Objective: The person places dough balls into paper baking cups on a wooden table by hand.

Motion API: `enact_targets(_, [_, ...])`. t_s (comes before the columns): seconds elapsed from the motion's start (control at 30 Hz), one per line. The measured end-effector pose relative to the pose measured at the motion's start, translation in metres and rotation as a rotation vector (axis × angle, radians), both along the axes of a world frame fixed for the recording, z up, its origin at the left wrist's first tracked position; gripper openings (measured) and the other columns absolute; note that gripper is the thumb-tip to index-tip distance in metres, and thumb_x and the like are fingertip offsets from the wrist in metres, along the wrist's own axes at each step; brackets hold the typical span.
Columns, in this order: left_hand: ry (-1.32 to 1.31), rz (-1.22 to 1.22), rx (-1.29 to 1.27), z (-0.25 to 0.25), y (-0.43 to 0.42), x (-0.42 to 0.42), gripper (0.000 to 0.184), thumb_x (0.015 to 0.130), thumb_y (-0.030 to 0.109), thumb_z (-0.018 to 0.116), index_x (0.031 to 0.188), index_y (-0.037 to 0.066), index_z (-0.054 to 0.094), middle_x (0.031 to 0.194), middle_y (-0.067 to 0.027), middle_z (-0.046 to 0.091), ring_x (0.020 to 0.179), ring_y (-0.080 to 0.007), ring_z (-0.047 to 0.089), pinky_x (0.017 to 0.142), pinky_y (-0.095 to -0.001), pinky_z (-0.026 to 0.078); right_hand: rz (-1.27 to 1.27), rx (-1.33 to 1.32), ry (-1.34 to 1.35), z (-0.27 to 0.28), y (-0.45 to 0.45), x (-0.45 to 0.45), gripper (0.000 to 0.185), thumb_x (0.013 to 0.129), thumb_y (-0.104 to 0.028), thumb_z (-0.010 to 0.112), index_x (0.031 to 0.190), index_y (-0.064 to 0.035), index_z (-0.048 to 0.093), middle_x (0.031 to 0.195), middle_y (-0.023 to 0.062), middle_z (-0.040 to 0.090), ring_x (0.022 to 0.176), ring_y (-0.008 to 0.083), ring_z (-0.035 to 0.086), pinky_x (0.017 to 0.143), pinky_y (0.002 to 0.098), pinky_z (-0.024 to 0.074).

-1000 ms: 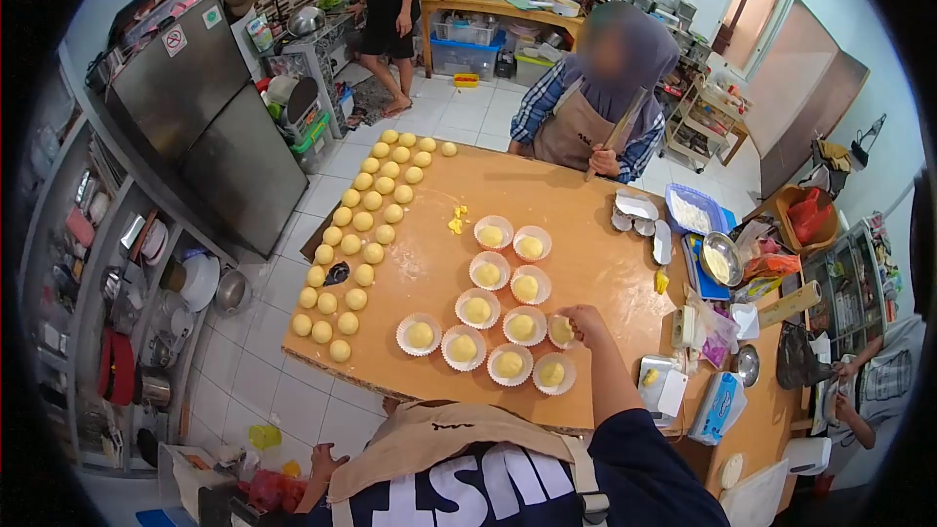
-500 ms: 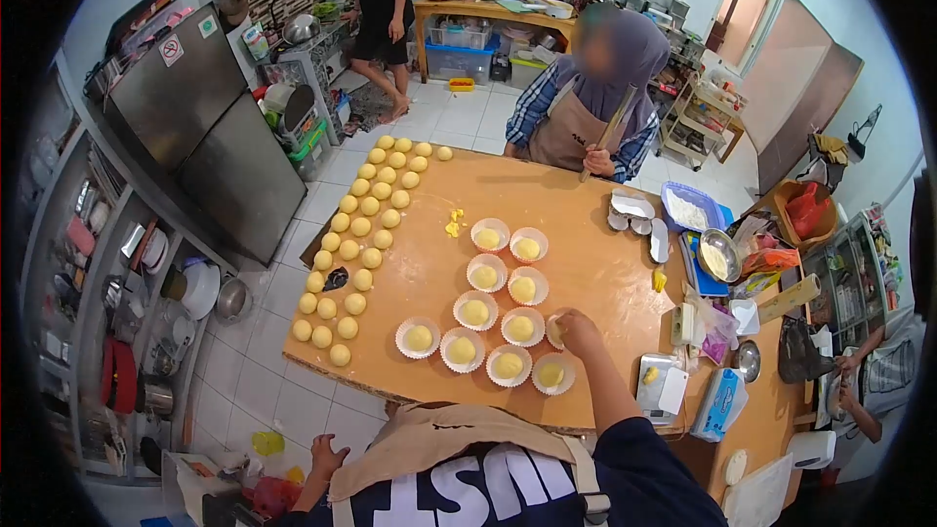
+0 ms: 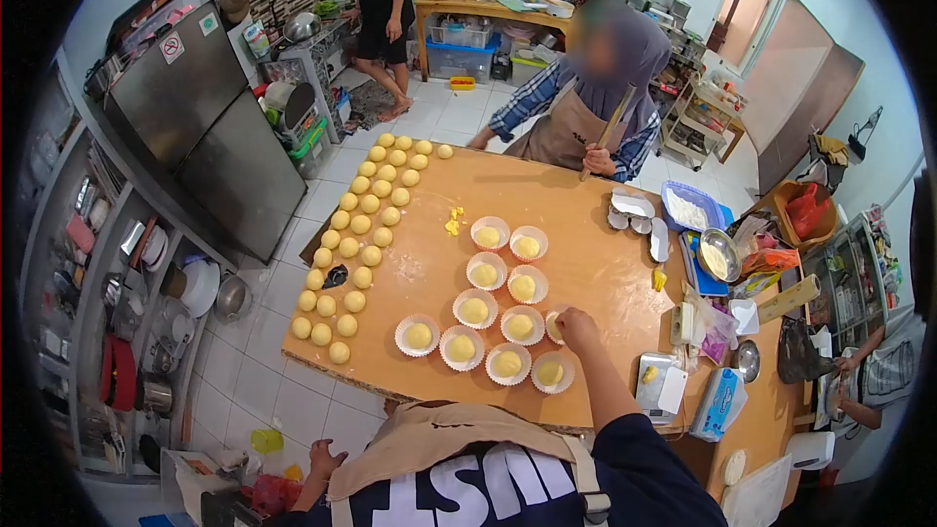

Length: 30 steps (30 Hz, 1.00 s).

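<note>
At a mostly hidden paper cup [image 3: 553,327] is the right hand [image 3: 579,329], its grip unreadable.

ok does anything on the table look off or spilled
Two things: a dark, crumpled-looking patch interrupts the rows of dough balls, though I can't tell what it is. Loose yellow scraps lie on the bare tabletop, ragged beside the smooth balls, perhaps dropped.

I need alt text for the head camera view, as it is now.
The person's right hand is at a paper cup beside ten cups of dough on a table; the left hand is open, away from the table. Loose dough balls line the table's left side; opposite, a co-worker holds a stick.
</note>
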<state>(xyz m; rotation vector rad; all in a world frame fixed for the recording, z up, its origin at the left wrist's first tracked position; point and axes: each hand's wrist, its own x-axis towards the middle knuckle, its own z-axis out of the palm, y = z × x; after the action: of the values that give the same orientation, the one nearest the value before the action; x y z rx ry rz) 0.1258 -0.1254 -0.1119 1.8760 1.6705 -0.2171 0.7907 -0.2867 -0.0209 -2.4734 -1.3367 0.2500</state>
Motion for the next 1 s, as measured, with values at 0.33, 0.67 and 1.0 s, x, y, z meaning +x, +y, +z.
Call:
enact_targets(0.33, [-0.063, -0.042, 0.086, -0.011, -0.005, -0.013, 0.068, 0.065, 0.038, 0.08, 0.119, 0.005, 0.056, 0.122, -0.0223, 0.049, 0.114, -0.0393, 0.047, 0.099, -0.0468, 0.039, -0.121, 0.091, 0.198, 0.044, 0.005, 0.011, 0.009, 0.072, -0.006, 0.064, 0.081, -0.0062, 0.068, 0.087, 0.0143, 0.065, 0.082, 0.0305, 0.063, 0.074, 0.0403, 0.0511])
enact_targets(0.67, [-0.091, -0.089, 0.077, -0.012, 0.003, -0.014, 0.069, 0.065, 0.039, 0.079, 0.119, 0.004, 0.056, 0.121, -0.0232, 0.049, 0.116, -0.0398, 0.046, 0.099, -0.0468, 0.038, -0.154, -0.124, 0.13, 0.049, -0.002, 0.008, 0.012, 0.074, -0.009, 0.062, 0.084, -0.0096, 0.069, 0.091, 0.0118, 0.067, 0.088, 0.0294, 0.064, 0.075, 0.0402, 0.0518])
enact_targets(1.0, [-0.108, -0.125, 0.108, -0.023, 0.003, -0.015, 0.067, 0.065, 0.037, 0.079, 0.119, 0.004, 0.056, 0.121, -0.0228, 0.05, 0.116, -0.0392, 0.046, 0.1, -0.047, 0.038, -0.183, -0.149, 0.047, 0.031, -0.016, 0.007, 0.012, 0.075, -0.01, 0.063, 0.085, -0.0105, 0.069, 0.088, 0.0119, 0.068, 0.087, 0.0283, 0.064, 0.075, 0.0408, 0.0517])
